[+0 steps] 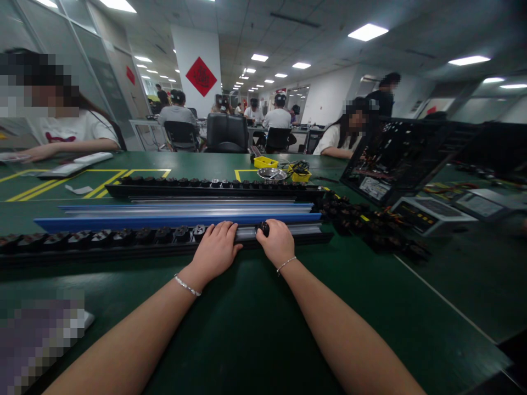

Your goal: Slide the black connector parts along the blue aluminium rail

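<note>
A long black rail (284, 241) lies crosswise in front of me, with a row of black socket-like modules (145, 236) along its left part. My left hand (216, 247) rests palm down over the rail, just right of the last visible modules, fingers stretched forward and thumb out to the side. What lies under that palm is hidden. My right hand (276, 241) pinches a small black round module (263, 227) above the rail's right part, a short gap from my left thumb. Whether that module touches the rail is hidden by the fingers.
Behind lie blue rails (177, 222) and another black rail (214, 191) with modules. Loose black modules (362, 219) pile at right, near a power supply (432, 213) and an open computer case (405, 159). Farther back are a metal dish (272, 174) and yellow tray (265, 162). Co-workers sit opposite.
</note>
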Motion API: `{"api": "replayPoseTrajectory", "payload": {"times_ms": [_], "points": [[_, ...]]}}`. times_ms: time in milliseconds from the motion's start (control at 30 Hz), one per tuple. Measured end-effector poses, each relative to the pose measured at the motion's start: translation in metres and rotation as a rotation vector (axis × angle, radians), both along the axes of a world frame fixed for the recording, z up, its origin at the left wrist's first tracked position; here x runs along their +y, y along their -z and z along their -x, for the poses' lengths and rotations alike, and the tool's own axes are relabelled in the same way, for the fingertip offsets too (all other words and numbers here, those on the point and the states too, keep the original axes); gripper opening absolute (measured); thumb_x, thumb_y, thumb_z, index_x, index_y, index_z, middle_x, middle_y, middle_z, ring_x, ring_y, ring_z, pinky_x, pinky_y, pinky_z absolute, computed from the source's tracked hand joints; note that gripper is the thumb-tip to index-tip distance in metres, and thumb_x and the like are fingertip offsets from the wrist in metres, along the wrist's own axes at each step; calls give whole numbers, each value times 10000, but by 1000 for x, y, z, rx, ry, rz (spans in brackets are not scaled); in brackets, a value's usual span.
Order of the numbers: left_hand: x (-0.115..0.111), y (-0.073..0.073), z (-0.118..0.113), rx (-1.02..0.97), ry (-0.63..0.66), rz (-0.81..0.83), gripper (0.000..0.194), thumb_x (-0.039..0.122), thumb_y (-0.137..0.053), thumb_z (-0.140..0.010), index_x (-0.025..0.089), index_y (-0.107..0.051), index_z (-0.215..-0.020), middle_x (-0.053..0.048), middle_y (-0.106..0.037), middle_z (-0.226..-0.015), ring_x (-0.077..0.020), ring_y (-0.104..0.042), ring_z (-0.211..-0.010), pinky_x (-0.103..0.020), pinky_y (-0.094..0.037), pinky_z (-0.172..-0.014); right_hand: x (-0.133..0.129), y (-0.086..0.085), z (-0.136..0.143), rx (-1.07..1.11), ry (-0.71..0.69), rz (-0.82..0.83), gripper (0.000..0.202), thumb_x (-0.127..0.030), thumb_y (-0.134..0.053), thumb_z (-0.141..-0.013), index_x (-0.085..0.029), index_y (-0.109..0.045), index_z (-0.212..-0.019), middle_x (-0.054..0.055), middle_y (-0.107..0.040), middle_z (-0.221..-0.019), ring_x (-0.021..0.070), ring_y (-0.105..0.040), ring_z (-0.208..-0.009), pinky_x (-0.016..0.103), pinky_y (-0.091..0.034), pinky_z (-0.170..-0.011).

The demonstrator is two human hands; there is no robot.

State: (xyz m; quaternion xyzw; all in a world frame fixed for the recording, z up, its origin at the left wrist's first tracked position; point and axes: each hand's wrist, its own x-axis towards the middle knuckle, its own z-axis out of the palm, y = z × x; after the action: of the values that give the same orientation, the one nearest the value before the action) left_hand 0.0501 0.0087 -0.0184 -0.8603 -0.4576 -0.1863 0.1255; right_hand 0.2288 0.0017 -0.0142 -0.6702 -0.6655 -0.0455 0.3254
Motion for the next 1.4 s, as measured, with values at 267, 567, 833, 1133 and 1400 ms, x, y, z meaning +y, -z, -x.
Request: {"api": "replayPoseTrajectory", "payload": {"times_ms": [267,567,833,1133,1400], "points": [[0,0,0,10,-4,-9,490,374,-474,-834,122,-459,-1254,-149,-514,-1275,-287,-437,-1197,-465,-314,-1017,-2,-2,-2,14,14,10,261,-293,-486,-784,-130,-627,-930,100,-637,-977,211,-536,-957,303,-373,-878],[-1,-1,0,5,-6,0,483,377,-457,-841,132,-456,-1257,-152,-516,-1276,-286,-437,-1201,-470,-314,-1018,-3,-5,-4,23,19,41,274,-294,-485,-783,-134,-619,-960,102,-632,-998,213,-529,-974,317,-374,-890],[0,0,0,-3,-2,4,486,382,-472,-833,139,-463,-1254,-152,-518,-1272,-288,-441,-1199,-470,-319,-1015,-2,-3,-9,28,28,16,248,-296,-484,-778,-151,-626,-919,92,-634,-978,207,-536,-938,311,-381,-868],[0,0,0,-16,-3,-2,485,376,-481,-829,138,-463,-1251,-152,-520,-1268,-286,-442,-1197,-471,-316,-1015,-2,-4,-15,14,-12,55,234,-298,-496,-783,-149,-615,-920,87,-633,-969,202,-532,-935,309,-381,-865],[1,1,0,-4,-2,1,486,386,-449,-843,132,-459,-1258,-154,-510,-1281,-288,-433,-1202,-478,-313,-1019,-3,-2,-20,9,-37,37,270,-303,-489,-800,-141,-609,-979,98,-626,-1014,207,-525,-978,317,-380,-883]]}}
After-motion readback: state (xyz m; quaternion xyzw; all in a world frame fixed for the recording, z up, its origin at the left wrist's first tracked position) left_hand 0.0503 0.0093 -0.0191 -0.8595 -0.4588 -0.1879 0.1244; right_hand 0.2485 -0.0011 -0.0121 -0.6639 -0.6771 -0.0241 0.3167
